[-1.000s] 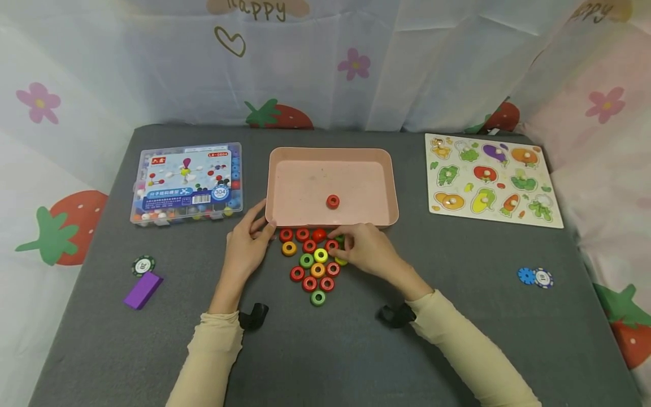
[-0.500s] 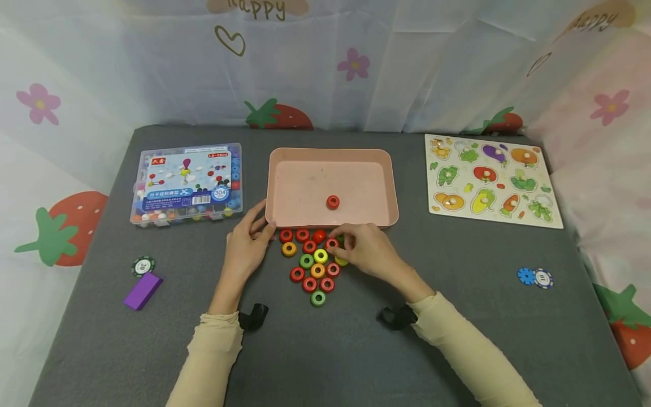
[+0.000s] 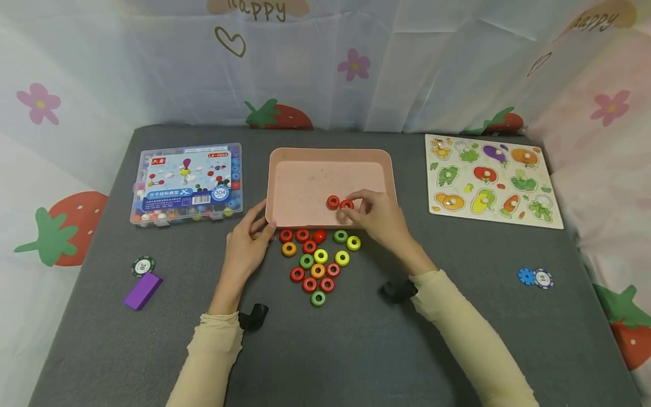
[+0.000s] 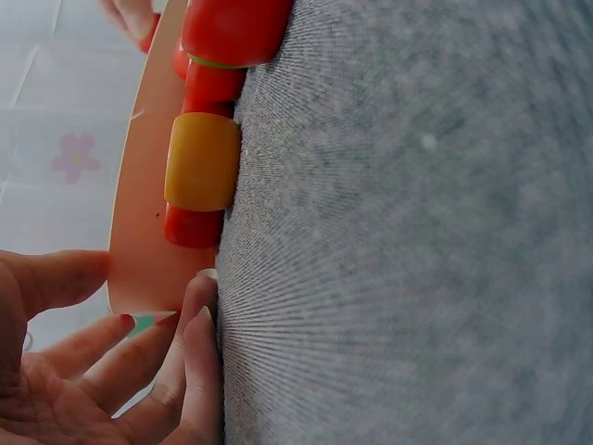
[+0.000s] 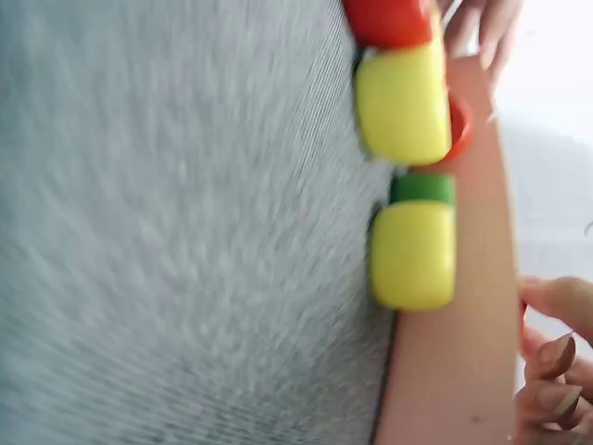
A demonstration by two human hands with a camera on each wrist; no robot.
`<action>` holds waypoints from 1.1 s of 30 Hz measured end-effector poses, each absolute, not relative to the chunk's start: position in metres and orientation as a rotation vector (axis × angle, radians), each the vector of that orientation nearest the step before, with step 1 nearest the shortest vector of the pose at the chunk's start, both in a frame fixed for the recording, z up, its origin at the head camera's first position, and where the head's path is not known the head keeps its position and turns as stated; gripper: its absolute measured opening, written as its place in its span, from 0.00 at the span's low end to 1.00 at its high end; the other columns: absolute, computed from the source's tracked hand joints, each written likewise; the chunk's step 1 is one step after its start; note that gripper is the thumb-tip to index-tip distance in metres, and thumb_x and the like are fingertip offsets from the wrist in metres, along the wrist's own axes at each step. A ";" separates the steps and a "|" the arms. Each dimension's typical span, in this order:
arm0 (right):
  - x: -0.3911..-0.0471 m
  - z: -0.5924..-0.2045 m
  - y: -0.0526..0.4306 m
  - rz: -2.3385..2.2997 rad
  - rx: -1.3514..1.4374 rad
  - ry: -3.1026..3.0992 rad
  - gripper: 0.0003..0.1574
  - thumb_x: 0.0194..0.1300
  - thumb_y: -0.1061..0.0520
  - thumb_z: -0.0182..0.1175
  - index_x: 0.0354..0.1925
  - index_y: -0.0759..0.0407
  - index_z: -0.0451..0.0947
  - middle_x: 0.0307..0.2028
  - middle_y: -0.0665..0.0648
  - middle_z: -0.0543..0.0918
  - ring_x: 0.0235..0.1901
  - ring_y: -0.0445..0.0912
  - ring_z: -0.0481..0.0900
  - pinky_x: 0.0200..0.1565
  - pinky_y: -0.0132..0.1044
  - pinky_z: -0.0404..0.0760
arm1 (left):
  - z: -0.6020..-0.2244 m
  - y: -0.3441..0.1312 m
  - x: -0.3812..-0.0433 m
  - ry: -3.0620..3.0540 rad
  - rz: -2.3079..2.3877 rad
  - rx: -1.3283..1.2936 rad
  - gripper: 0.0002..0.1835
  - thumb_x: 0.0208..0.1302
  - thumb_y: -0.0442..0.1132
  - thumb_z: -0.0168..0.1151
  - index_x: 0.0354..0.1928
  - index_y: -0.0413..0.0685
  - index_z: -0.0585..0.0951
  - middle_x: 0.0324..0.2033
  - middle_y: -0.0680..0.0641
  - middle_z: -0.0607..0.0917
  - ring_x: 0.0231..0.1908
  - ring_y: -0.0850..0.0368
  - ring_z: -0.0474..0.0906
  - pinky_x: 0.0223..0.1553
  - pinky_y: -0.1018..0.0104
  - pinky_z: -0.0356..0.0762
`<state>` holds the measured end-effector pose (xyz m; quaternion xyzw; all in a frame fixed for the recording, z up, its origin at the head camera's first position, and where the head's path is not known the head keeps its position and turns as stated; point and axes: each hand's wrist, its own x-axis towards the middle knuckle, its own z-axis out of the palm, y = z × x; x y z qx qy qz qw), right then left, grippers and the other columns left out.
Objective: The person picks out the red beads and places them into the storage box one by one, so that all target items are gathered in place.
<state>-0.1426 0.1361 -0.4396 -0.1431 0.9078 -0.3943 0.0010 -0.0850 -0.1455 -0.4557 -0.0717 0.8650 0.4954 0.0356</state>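
My left hand [image 3: 246, 246] holds the near left corner of a pink tray [image 3: 295, 217]; in the left wrist view the thumb touches its rim and the other fingers lie around the corner. Over the tray's right part, my right hand [image 3: 378, 217] pinches a red ring bead [image 3: 347, 205] between thumb and index finger. Beside it, another red ring bead [image 3: 333, 202] lies on the tray floor. Several red, orange, green and yellow ring beads [image 3: 317, 271] lie on the cloth before the tray. Among them is a red piece [image 3: 319, 236] with no visible hole.
A clear box of molecular model parts [image 3: 187, 183] stands left of the tray. A vegetable puzzle board [image 3: 493, 181] lies to the right. A purple block [image 3: 143, 291] and a dark chip [image 3: 143, 265] are at left; blue-toned chips [image 3: 543, 277] at right.
My right hand has taken a red ring bead from the pile and moved it up and over the tray. A green and two yellow beads show fully now. My left hand stays put.
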 end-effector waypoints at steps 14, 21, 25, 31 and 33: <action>-0.151 -0.439 0.129 -1.148 -0.432 2.933 0.19 0.60 0.52 0.73 0.47 0.58 0.87 0.17 0.51 0.76 0.18 0.44 0.69 0.23 0.37 0.65 | -0.455 -0.144 -0.085 2.647 1.517 -0.237 0.30 0.73 0.47 0.59 0.74 0.63 0.67 0.58 0.44 0.83 0.42 0.49 0.89 0.66 0.42 0.64; -0.127 -0.427 0.115 -1.263 -0.614 2.804 0.12 0.60 0.55 0.74 0.42 0.58 0.88 0.17 0.49 0.75 0.18 0.42 0.70 0.25 0.35 0.68 | -0.456 -0.145 -0.086 2.644 1.516 -0.264 0.30 0.73 0.48 0.60 0.74 0.64 0.67 0.59 0.44 0.82 0.42 0.49 0.89 0.61 0.44 0.71; -0.115 -0.429 0.108 -1.265 -0.679 2.696 0.10 0.60 0.56 0.73 0.41 0.56 0.88 0.17 0.47 0.75 0.18 0.40 0.71 0.26 0.33 0.69 | -0.456 -0.146 -0.086 2.644 1.513 -0.268 0.30 0.73 0.48 0.60 0.74 0.63 0.67 0.59 0.43 0.82 0.43 0.49 0.89 0.61 0.44 0.72; -0.108 -0.437 0.106 -1.134 -0.699 2.627 0.17 0.61 0.55 0.72 0.49 0.53 0.88 0.18 0.45 0.78 0.17 0.38 0.71 0.22 0.32 0.66 | -0.455 -0.145 -0.086 2.636 1.515 -0.265 0.30 0.73 0.48 0.60 0.75 0.63 0.67 0.59 0.44 0.82 0.43 0.49 0.89 0.61 0.44 0.72; -0.108 -0.441 0.107 -1.078 -0.693 2.626 0.19 0.62 0.55 0.72 0.52 0.51 0.87 0.17 0.45 0.77 0.16 0.38 0.70 0.21 0.32 0.65 | -0.455 -0.145 -0.086 2.631 1.517 -0.266 0.30 0.73 0.48 0.60 0.75 0.63 0.67 0.59 0.43 0.82 0.43 0.49 0.88 0.61 0.44 0.72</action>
